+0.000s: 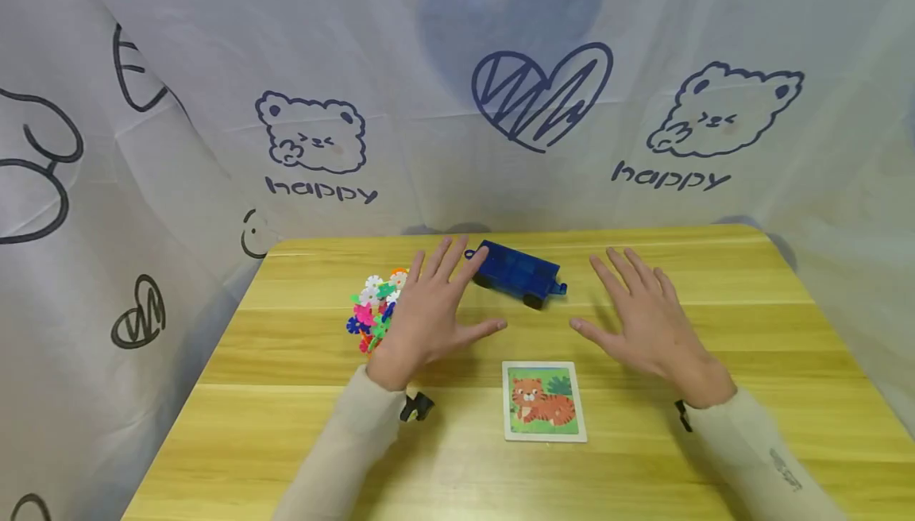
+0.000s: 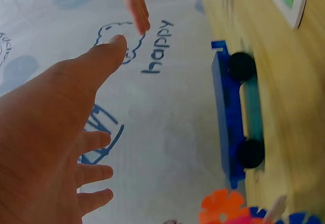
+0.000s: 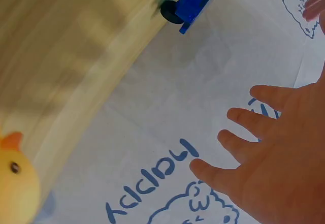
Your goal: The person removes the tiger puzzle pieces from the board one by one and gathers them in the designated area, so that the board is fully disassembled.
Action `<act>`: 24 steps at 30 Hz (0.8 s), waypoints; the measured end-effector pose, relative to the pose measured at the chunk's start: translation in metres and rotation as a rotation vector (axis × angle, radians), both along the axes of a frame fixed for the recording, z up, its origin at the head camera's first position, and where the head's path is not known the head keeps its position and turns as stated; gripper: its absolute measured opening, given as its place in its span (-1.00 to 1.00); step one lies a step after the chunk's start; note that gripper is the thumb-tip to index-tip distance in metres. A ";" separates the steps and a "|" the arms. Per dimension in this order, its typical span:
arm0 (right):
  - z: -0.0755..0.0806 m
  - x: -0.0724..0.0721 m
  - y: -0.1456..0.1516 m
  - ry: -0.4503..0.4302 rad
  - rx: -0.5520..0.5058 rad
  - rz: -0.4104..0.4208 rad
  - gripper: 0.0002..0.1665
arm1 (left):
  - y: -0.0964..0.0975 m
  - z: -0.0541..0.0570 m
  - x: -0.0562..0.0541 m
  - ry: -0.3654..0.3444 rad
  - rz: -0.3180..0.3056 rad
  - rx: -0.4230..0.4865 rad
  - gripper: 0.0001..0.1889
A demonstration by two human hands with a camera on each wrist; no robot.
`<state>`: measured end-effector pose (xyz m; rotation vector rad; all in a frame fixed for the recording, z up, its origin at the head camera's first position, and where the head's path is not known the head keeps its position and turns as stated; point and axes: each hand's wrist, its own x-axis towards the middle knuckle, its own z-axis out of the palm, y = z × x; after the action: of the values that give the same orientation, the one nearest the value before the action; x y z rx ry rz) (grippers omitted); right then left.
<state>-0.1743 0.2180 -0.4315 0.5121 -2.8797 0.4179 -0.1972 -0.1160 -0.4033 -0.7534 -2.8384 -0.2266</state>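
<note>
Both hands hover over the table with fingers spread, holding nothing. My left hand (image 1: pixel 432 314) is nearest to a heap of colourful flower-shaped plastic pieces (image 1: pixel 369 306), partly hiding it. Between the hands, toward the back, stands a blue toy wagon (image 1: pixel 518 271) on black wheels, with a loop at one end and a hook at the other. To its right is my right hand (image 1: pixel 646 322). A square tiger picture puzzle (image 1: pixel 543 402) in a white frame lies in front. In the right wrist view a yellow toy duck (image 3: pixel 18 183) shows at the left edge; the head view does not show it.
The wooden table (image 1: pixel 786 330) ends at a back edge just behind the wagon. A pale cloth (image 1: pixel 429 164) printed with bears, hearts and lettering hangs behind it and along the left side. Dark straps show at both sleeve cuffs.
</note>
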 end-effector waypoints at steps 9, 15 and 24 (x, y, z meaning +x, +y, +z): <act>-0.003 0.011 0.000 0.005 -0.025 0.015 0.21 | 0.014 -0.015 0.014 -0.106 -0.109 0.055 0.04; -0.010 0.017 -0.002 0.009 -0.014 0.037 0.23 | 0.021 -0.030 0.023 -0.219 -0.204 0.110 -0.01; -0.025 0.028 -0.014 -0.088 -0.025 0.060 0.20 | 0.023 -0.048 0.038 -0.335 -0.251 0.101 -0.03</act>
<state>-0.1467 0.2041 -0.4570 0.5914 -2.9452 0.4974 -0.1590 -0.0931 -0.4513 -1.1456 -2.9992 -0.5792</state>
